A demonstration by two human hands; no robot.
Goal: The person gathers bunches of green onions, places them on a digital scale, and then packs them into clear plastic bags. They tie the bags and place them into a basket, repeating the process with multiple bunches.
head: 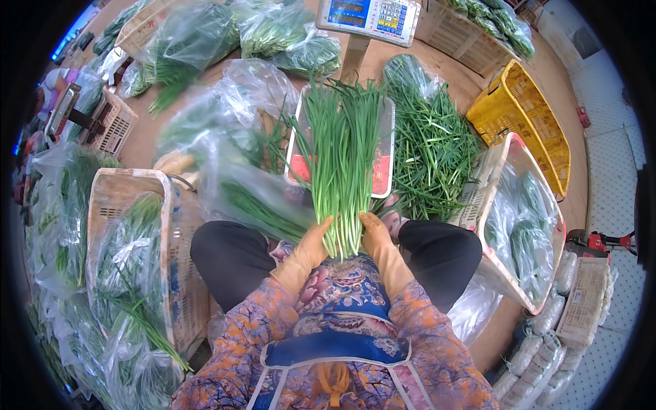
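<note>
A wide bunch of green chives [343, 169] lies between my hands, its pale stem ends towards my lap and its leaf tips over a white-rimmed plastic tray [391, 148]. My left hand [313, 246], in a tan rubber glove, grips the left edge of the stems. On the other edge, my right hand [377, 238], gloved alike, has its thumb on the stems and its fingers beneath. A heap of loose green leaves [430, 154] lies right of the tray. Clear plastic bags [220, 138] with chives in them spread to its left.
A digital scale [369, 19] stands beyond the tray. White plastic crates with bagged greens stand at left [166, 246] and right [484, 215], and a yellow crate [523, 123] farther right. More bagged greens [189, 41] lie at the back left. A person [54, 89] is at far left.
</note>
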